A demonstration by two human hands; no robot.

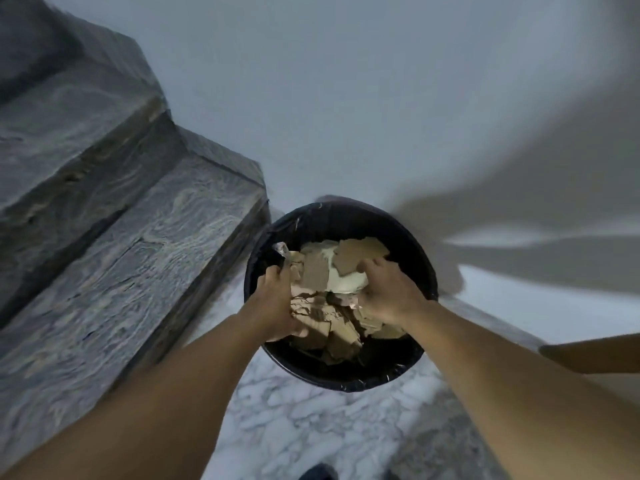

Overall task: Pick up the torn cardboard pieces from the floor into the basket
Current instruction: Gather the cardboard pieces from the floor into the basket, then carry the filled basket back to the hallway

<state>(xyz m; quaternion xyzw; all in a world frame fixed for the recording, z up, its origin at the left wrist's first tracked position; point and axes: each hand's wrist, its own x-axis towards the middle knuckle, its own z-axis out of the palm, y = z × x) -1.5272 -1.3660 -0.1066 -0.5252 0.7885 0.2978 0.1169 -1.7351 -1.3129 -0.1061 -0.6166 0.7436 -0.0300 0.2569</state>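
Your left hand (277, 299) and right hand (388, 292) both reached into the black basket (412, 251), each grip curled around a bunch of the torn cardboard pieces (332, 306) heaped inside. The basket stood on the marble floor (311, 427), just beside the grey stone step (121, 258).

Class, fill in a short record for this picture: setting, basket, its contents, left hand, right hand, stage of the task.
setting: marble floor beside stone steps, wall behind
basket: black basket, round, lined with a dark bag, standing on the floor
contents: torn cardboard pieces heaped near the rim, a pale piece among them
left hand: left hand in the basket, fingers curled on the cardboard
right hand: right hand in the basket, fingers curled on the cardboard
stage: pieces inside; none visible on the floor
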